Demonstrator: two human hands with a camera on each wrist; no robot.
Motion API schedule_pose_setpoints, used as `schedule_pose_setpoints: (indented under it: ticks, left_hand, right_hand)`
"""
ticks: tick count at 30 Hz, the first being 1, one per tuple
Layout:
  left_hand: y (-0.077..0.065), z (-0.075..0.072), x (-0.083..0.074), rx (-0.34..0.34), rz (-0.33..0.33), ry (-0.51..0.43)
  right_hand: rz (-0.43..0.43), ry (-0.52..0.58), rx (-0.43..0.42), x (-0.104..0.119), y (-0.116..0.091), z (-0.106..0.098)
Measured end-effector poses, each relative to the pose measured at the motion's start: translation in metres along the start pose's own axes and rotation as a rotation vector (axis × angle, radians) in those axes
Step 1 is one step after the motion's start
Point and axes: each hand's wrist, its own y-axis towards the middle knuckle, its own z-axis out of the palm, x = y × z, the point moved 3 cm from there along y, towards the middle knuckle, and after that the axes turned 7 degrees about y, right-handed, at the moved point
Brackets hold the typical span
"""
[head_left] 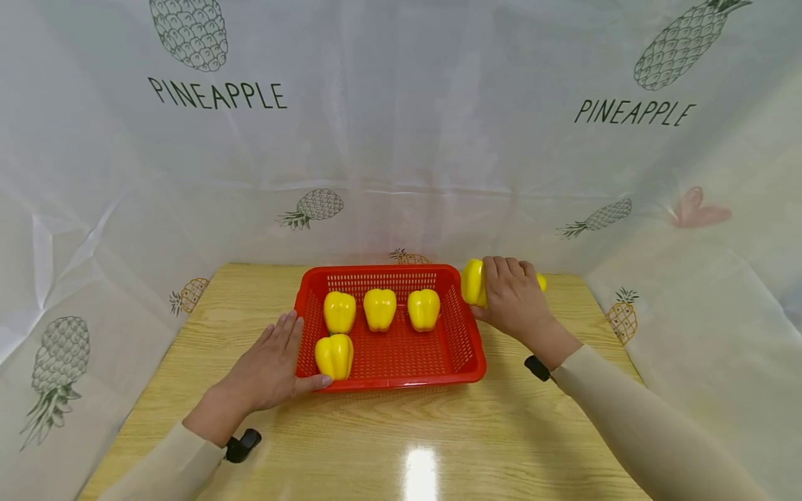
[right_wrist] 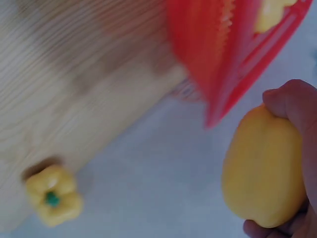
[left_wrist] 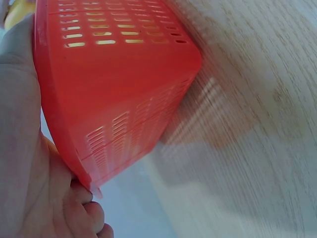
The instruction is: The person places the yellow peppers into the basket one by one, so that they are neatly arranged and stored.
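Observation:
A red plastic basket [head_left: 401,381] holds several yellow bell peppers: three in a row, the middle one [head_left: 379,309] among them, and another [head_left: 334,357] in the front left corner. My left hand [head_left: 269,365] rests against the basket's left end, fingers straight along the rim and thumb over the front corner. In the left wrist view, the hand lies along the rim [left_wrist: 47,84]. My right hand [head_left: 516,299] grips a yellow bell pepper [right_wrist: 262,168] just off the basket's right rim, thumb at one end and fingertips at the other.
One more yellow bell pepper [head_left: 541,282] sits behind my right hand; its green stem shows in the right wrist view. The basket stands on a wood-grain table [head_left: 376,431]. A pale curtain with pineapple prints [head_left: 401,139] surrounds the table at the back and sides.

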Motion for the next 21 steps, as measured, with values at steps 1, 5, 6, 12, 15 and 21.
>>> schedule_pose_setpoints:
  ticks: [1, 5, 6, 12, 15, 21]
  left_hand:
    - [0.0, 0.0, 0.0, 0.0, 0.001, -0.001]
    - [0.0, 0.001, 0.0, -0.001, 0.002, -0.011]
    - [0.0, 0.001, 0.0, -0.002, 0.002, -0.013]
    - [0.0, 0.002, 0.001, -0.002, 0.0, -0.026]
    - [0.001, 0.002, 0.001, -0.003, 0.0, -0.029]
    - [0.0, 0.0, 0.0, 0.003, -0.006, -0.044]
  right_hand:
    - [0.0, 0.006, 0.01, 0.008, 0.003, -0.002]
    - [-0.007, 0.031, 0.053, 0.039, 0.013, -0.005]
    - [-0.01, 0.038, 0.066, 0.046, 0.015, -0.004]
    - [-0.033, 0.092, 0.151, 0.087, 0.027, 0.004]
    - [-0.061, 0.125, 0.193, 0.105, 0.028, 0.01]
    - [-0.121, 0.168, 0.286, 0.134, 0.027, 0.022]
